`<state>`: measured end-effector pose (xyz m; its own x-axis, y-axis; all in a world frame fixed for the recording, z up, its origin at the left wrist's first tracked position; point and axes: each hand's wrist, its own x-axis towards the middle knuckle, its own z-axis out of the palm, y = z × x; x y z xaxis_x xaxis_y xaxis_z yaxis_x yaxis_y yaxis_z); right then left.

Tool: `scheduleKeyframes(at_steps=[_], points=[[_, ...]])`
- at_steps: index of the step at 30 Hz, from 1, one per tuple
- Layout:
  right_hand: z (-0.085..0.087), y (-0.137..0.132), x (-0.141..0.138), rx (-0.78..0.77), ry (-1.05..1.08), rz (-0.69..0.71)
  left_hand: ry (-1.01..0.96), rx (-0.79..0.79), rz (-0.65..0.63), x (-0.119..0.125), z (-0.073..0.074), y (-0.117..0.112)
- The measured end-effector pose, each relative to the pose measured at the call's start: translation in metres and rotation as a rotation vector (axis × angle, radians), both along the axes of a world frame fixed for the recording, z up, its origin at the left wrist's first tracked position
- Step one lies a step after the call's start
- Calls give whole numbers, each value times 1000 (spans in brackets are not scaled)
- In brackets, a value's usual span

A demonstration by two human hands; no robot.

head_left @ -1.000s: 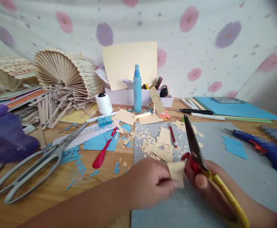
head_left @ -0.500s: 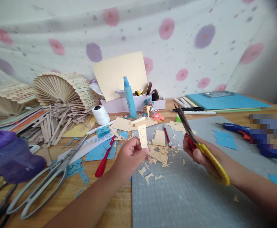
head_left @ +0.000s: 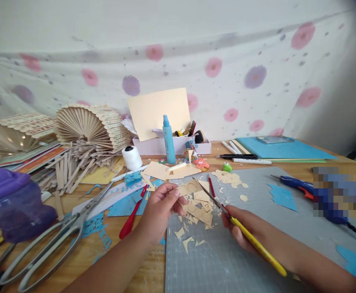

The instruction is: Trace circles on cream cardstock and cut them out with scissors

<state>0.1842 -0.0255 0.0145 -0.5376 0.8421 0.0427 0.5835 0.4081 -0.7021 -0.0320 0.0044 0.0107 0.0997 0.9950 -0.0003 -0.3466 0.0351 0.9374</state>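
Observation:
My left hand [head_left: 161, 208] pinches a small cream paper piece [head_left: 191, 187] with circles drawn on it, held just above the grey cutting mat [head_left: 257, 252]. My right hand [head_left: 241, 228] grips yellow-handled scissors [head_left: 226, 211], whose blades point up-left toward that piece, the tip almost touching it. Below the hands lies a heap of cream paper scraps [head_left: 197, 211]. A pile of cut cream circles [head_left: 228, 177] sits further back on the mat.
Large metal shears [head_left: 52, 240] and a red-handled tool [head_left: 132, 213] lie on the wooden table at left, beside a purple object [head_left: 9, 203]. A blue glue bottle [head_left: 168, 140], white thread spool [head_left: 132, 158], white box, folded paper fans and a blue glue gun [head_left: 300, 186] surround the mat.
My left hand lifted the cream piece forward from near my body. The right hand lowered the scissors from upright so the blades now point at the piece. The camera tilted up.

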Motion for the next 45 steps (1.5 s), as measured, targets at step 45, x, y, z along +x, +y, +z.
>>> scheduleKeyframes(at_steps=[45], points=[[12,3,-19,-228,133,86,69,78,-140,5,-10,-14]])
